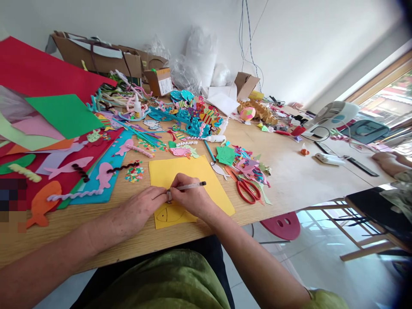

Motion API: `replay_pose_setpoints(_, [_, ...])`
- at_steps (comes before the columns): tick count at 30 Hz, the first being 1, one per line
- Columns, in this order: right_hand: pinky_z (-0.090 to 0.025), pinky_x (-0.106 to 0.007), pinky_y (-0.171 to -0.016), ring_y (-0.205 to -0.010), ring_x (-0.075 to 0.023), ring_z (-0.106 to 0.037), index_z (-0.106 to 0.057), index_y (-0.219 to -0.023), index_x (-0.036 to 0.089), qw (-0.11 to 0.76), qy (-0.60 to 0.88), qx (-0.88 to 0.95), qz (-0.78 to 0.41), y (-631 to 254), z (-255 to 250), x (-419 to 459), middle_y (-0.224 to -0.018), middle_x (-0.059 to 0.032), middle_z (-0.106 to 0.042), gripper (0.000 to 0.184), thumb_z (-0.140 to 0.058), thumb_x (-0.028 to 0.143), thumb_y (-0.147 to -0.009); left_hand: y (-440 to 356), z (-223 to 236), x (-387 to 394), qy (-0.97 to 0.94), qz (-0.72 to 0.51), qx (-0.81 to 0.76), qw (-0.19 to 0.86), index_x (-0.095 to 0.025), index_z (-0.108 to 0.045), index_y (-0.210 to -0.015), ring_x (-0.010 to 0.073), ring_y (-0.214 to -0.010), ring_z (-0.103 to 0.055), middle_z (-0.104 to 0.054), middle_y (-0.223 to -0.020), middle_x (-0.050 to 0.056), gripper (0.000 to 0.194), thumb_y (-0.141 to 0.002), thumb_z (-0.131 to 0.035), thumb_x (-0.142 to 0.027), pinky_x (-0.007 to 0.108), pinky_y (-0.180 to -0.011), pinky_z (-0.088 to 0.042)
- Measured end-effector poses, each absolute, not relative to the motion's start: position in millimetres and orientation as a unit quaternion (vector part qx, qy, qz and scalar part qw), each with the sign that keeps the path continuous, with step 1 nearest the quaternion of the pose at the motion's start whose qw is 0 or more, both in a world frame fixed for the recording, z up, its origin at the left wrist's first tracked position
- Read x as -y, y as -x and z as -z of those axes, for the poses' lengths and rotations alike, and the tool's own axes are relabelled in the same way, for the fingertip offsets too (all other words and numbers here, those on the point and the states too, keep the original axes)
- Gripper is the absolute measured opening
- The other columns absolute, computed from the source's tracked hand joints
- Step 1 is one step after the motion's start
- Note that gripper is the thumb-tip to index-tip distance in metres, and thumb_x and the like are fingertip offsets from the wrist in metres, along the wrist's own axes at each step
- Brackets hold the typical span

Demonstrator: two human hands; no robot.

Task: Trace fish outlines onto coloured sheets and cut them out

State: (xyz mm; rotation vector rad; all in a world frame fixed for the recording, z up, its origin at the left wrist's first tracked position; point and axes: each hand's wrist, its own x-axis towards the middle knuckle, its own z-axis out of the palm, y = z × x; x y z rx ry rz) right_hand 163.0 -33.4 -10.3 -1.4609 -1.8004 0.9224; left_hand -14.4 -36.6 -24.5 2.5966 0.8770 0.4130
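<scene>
A yellow sheet of paper (210, 189) lies on the table in front of me. My right hand (189, 195) grips a pen (193, 185) with a clear barrel and a dark end, its tip low over the paper. Just left of it, my left hand (148, 204) rests flat on the sheet's left part, fingers stretched toward the pen tip. Between the fingertips shows a small greyish thing that I cannot make out. Below the hands, a drawn fish outline (165, 215) with an eye and a gill line is on the paper. My right hand hides part of it.
Red-handled scissors (247, 191) lie right of the paper, beside colourful scraps (249, 165). Paper fish (104, 175) and coloured sheets (64, 113) cover the left. Glue bottles (137, 105), pipe cleaners and cardboard boxes stand behind. A white fan (334, 113) and another person's arm (388, 162) are at right.
</scene>
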Motion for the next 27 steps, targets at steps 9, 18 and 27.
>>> replay_pose_setpoints(9, [-0.032, -0.018, -0.045, -0.048, -0.0080, -0.044, -0.048, -0.063, 0.019, 0.362, 0.557, 0.652, -0.367, -169.3, 8.4, 28.7, -0.052, 0.0065, -0.049, 0.008, -0.049, 0.012, -0.066, 19.5, 29.2, 38.6, -0.913, -0.164, -0.315, 0.201, -0.018, -0.058, -0.113, 0.0177, -0.105, -0.056, -0.061, -0.111, 0.006, 0.047, -0.081, -0.027, -0.001, 0.031, -0.092, -0.047])
replay_pose_setpoints(18, [-0.032, -0.019, -0.045, -0.048, -0.0084, -0.044, -0.048, -0.062, 0.020, 0.334, 0.567, 0.660, -0.361, -169.2, 7.5, 29.7, -0.053, 0.0063, -0.049, 0.008, -0.050, 0.012, -0.066, 16.5, 19.3, 41.0, -0.922, -0.130, -0.323, 0.172, -0.015, -0.059, -0.112, 0.0175, -0.103, -0.057, -0.063, -0.110, 0.008, 0.048, -0.080, -0.027, -0.002, 0.030, -0.090, -0.048])
replay_pose_setpoints(27, [-0.031, -0.018, -0.043, -0.047, -0.0075, -0.045, -0.049, -0.062, 0.019, 0.319, 0.550, 0.684, -0.358, -163.9, 9.5, 30.4, -0.053, 0.0063, -0.050, 0.009, -0.051, 0.011, -0.065, 20.9, 26.6, 41.4, -0.925, -0.127, -0.321, 0.158, -0.018, -0.058, -0.113, 0.0195, -0.106, -0.052, -0.059, -0.111, 0.007, 0.044, -0.086, -0.026, -0.005, 0.034, -0.093, -0.043])
